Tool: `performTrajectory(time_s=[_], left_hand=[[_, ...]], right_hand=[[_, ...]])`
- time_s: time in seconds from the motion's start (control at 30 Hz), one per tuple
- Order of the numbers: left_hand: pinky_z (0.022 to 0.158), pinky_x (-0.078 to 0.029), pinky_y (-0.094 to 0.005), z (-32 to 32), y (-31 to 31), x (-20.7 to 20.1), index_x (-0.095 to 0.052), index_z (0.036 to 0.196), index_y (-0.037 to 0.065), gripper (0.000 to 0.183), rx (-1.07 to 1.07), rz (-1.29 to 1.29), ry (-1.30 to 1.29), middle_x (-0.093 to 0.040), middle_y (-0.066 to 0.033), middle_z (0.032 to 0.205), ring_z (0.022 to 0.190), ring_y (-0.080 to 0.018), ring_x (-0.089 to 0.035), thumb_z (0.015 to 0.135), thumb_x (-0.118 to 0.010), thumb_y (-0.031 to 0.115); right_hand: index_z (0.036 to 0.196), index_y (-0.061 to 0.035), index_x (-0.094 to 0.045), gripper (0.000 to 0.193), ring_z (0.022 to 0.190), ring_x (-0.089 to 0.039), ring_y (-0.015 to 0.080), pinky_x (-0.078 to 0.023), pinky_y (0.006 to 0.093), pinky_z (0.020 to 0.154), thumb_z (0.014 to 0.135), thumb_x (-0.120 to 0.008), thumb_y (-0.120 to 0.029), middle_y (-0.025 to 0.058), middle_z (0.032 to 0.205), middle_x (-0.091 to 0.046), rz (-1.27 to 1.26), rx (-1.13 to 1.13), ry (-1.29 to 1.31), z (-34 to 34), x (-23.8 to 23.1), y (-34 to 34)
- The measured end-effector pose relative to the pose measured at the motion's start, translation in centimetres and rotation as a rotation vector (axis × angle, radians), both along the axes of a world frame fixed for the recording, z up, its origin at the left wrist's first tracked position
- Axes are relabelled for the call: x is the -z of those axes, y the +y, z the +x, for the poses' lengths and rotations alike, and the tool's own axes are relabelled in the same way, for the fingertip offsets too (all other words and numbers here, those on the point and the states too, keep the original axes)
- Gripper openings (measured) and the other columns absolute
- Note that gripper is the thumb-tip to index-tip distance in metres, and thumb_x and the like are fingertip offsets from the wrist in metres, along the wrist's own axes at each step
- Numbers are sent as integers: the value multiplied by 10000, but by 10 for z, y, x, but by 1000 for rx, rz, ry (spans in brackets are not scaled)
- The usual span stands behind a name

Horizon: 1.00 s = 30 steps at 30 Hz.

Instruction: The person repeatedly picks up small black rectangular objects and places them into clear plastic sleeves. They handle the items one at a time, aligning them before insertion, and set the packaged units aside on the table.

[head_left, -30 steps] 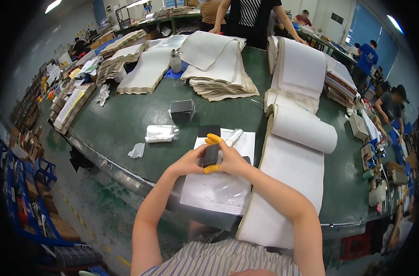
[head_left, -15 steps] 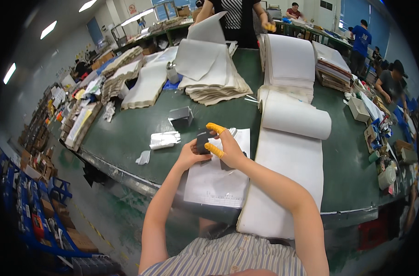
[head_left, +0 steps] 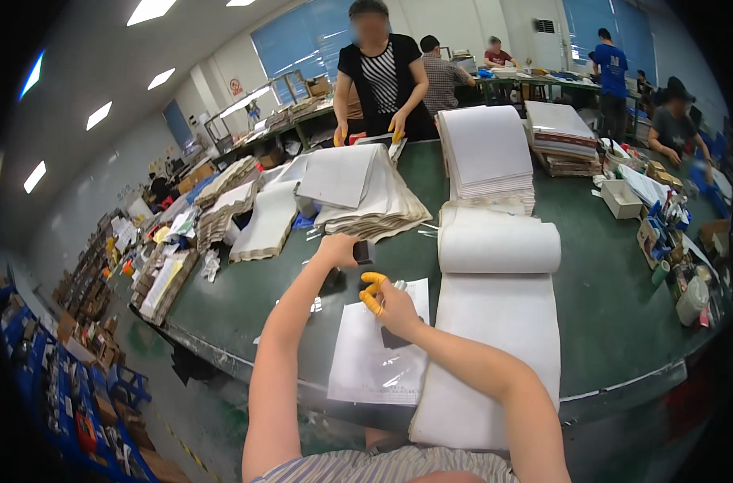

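My left hand [head_left: 340, 251] reaches forward over the green table, its fingers closed on a small dark box [head_left: 366, 253]. Nearer to me, my right hand [head_left: 397, 309] hovers over a white printed sheet [head_left: 374, 366]. Yellow finger cots cover its thumb and index finger, which curve apart with nothing visible between them. Under the right palm shows a flat dark piece [head_left: 395, 336], partly hidden by the hand. Another dark object [head_left: 333, 280] lies below my left wrist, mostly covered by the forearm. Clear plastic glints on the printed sheet.
A long white paper stack [head_left: 495, 346] with a rolled-back part lies to the right. Curled paper piles [head_left: 366, 201] stand ahead, and a co-worker with yellow finger cots stands behind them. A white open box [head_left: 621, 199] and bottles sit at the right edge.
My left hand has moved away from the right, forward with the dark box. The right hand stays over the sheet. The view has tilted up, and the co-worker's hands have come down to the table.
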<state>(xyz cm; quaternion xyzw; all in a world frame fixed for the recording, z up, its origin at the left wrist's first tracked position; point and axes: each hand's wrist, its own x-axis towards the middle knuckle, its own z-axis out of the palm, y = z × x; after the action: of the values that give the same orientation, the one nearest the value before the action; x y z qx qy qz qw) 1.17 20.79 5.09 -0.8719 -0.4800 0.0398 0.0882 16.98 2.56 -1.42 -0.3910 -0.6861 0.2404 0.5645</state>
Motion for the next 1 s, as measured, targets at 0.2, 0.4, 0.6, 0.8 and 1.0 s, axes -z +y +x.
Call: performTrajectory(time_s=[0.2,0.4,0.6,0.8,1.0], left_hand=[[776,-535,-407,4,11,3,-639,1145,151,669,26,-106,59,-700,-101,952,925,-282,-664,525,-798,345],[795,-532,-398,1,23,17,-691,1057,125,608,-18,-184,12,-698,-106,987,960,-281,-656,490,-816,306],[770,-539,-394,6,35,17,-706,1016,100,575,-74,-314,42,-704,-112,968,926,-275,-668,484,-816,286],[802,-532,-386,-4,52,48,-706,1048,88,608,-16,-332,-10,-697,-122,993,945,-279,-660,486,-809,298],[1077,-305,-507,-19,34,28,-313,1474,180,1203,-49,-163,-62,-372,-156,1465,1330,-338,-373,462,-862,529]], right_hand=[[1185,-78,-550,355,533,-587,180,-454,321,511,932,-593,-323,24,724,-663,-37,5,-9,1,2,3],[1206,-59,-524,339,636,-635,157,-481,288,598,950,-584,-274,65,789,-689,-173,-51,-40,6,-3,2],[1200,-50,-527,332,658,-651,144,-485,276,618,958,-574,-273,72,782,-695,-212,-49,4,5,-2,5],[1163,-68,-557,327,523,-586,157,-449,302,513,941,-594,-305,46,709,-680,-131,-45,69,0,5,9],[1176,-70,-552,363,534,-593,162,-443,304,523,938,-590,-342,36,677,-663,-192,-44,47,2,5,10]])
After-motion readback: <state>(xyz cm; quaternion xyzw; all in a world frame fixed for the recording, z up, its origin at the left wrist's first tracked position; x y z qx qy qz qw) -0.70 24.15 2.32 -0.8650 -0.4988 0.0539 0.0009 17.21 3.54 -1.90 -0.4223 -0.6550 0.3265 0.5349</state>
